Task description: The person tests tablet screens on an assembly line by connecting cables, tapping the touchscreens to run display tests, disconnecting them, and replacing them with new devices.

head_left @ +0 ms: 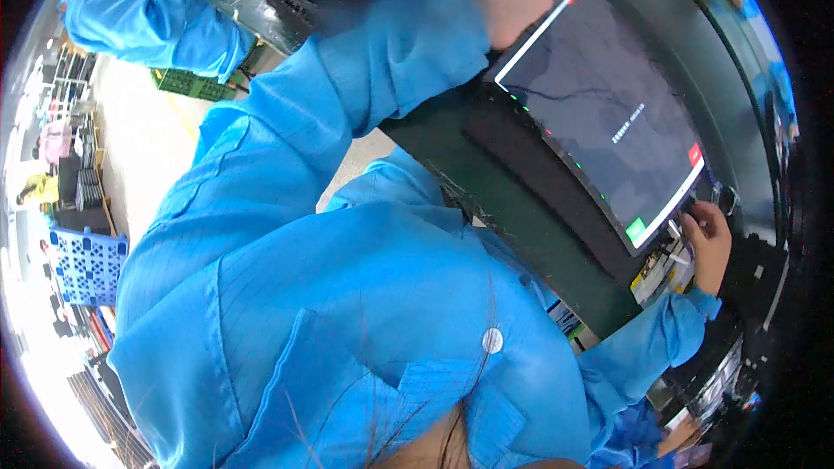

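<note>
A flat dark screen panel [599, 95] lies at a slant on the dark work surface. It has white strips along two opposite ends, with a red patch [696, 155] and a green patch [638, 228] near one end. Small green spots run along its near edge. My left hand [526, 7] lies at the far left end of the panel, fingers stretched along the white strip; part of them is hidden. Beside the panel's right end, my right hand [711, 239] has its fingers curled and pressed together. What they hold, if anything, is too small to make out.
A black bar-like strip [547, 187] runs along the green-black bench [521, 217] before the panel. Small papers and parts [665, 269] lie beneath my right hand. Another person's blue sleeve [148, 17] shows at upper left, near a green crate [191, 84]. A blue basket [89, 267] stands far left.
</note>
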A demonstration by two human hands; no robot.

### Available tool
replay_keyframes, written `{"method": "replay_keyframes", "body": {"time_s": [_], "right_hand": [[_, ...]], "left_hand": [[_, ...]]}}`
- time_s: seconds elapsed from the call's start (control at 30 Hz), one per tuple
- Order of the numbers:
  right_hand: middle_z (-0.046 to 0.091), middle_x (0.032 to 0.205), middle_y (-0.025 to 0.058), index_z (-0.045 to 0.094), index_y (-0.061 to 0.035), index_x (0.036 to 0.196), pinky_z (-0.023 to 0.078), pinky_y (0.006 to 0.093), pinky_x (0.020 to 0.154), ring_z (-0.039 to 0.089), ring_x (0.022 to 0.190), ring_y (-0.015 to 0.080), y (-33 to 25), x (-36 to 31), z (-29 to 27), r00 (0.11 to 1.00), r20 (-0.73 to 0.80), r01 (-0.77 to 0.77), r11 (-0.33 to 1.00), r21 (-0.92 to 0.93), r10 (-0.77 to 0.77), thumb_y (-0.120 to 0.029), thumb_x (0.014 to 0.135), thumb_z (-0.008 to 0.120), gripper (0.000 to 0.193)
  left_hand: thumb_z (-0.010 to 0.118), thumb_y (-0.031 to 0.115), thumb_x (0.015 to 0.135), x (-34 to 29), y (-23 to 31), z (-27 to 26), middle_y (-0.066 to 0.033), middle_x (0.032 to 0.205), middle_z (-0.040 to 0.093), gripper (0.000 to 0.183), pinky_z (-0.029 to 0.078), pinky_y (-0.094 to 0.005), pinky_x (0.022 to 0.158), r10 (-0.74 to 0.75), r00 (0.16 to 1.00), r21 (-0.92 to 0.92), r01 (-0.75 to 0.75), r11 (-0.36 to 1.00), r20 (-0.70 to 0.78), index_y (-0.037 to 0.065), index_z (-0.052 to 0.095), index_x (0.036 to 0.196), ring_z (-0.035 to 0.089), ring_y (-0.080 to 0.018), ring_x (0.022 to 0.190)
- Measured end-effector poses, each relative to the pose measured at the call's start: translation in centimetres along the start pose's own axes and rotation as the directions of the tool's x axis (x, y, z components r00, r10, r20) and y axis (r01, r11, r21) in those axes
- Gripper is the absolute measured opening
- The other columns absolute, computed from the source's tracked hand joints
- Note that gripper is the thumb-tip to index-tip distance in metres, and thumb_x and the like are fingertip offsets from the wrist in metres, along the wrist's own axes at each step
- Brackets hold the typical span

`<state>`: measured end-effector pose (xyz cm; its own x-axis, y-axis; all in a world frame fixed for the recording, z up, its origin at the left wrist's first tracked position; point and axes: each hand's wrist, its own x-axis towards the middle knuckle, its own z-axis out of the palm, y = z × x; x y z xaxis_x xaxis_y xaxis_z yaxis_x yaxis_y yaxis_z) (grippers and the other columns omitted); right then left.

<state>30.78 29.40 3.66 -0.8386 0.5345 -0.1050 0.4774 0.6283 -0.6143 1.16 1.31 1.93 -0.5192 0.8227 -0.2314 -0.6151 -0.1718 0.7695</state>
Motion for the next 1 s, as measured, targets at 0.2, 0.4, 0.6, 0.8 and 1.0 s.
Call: {"method": "replay_keyframes", "body": {"time_s": [0.2,0.4,0.6,0.8,1.0], "right_hand": [[0.056,0.087,0.0047,0.058,-0.0039,0.097,0.042,0.0227,0.067,0.052,0.075,0.0109,0.2,0.6,0.9,0.993,-0.117,-0.01,0.999,0.043,0.015,-0.009,0.074,0.063,0.024],[0.057,0.089,0.005,0.059,-0.0045,0.098,0.042,0.0227,0.066,0.052,0.076,0.0108,-0.5,1.6,2.3,0.887,-0.349,0.221,0.942,-0.254,-0.302,-0.012,0.08,0.058,0.02],[0.06,0.089,0.0081,0.058,-0.0041,0.102,0.044,0.0256,0.07,0.056,0.078,0.014,-0.5,1.2,2.2,0.933,-0.356,0.012,0.995,-0.104,-0.048,-0.01,0.077,0.061,0.026],[0.058,0.087,0.0061,0.056,-0.0042,0.101,0.044,0.0233,0.069,0.055,0.078,0.0127,-1.6,0.0,1.5,0.976,-0.211,0.082,0.99,0.11,-0.057,-0.003,0.075,0.06,0.027],[0.05,0.075,0.0009,0.047,-0.0051,0.08,0.041,0.0197,0.063,0.049,0.069,0.007,-4.0,-1.6,1.2,0.995,0.01,0.09,0.922,0.376,-0.101,0.007,0.068,0.06,0.021]], "left_hand": [[0.031,0.039,0.091,0.0,0.7,-0.3,-0.0134,0.105,0.057,0.049,0.037,-0.0328,0.091,-0.027,0.823,-0.2,0.169,0.965,0.567,-0.003,0.051,0.105,0.051,-0.0245,0.096],[0.033,0.04,0.09,-0.7,0.6,-0.4,-0.0128,0.1,0.059,0.047,0.043,-0.031,0.083,-0.011,1.0,0.108,0.012,0.994,-0.008,0.0,0.053,0.104,0.057,-0.0204,0.086],[0.032,0.04,0.091,-0.6,0.6,-0.3,-0.011,0.099,0.059,0.045,0.043,-0.0308,0.083,0.016,1.0,0.119,-0.018,0.993,0.012,0.002,0.051,0.106,0.056,-0.0198,0.085],[0.029,0.046,0.09,-0.7,0.8,-0.4,-0.0116,0.096,0.06,0.052,0.044,-0.0318,0.081,-0.014,1.0,0.109,0.015,0.994,-0.013,0.002,0.053,0.104,0.056,-0.0205,0.083],[0.029,0.054,0.087,-0.9,0.6,-0.2,-0.0115,0.096,0.06,0.061,0.044,-0.031,0.08,0.019,1.0,0.126,-0.02,0.992,0.005,0.002,0.054,0.105,0.057,-0.0205,0.084]]}}
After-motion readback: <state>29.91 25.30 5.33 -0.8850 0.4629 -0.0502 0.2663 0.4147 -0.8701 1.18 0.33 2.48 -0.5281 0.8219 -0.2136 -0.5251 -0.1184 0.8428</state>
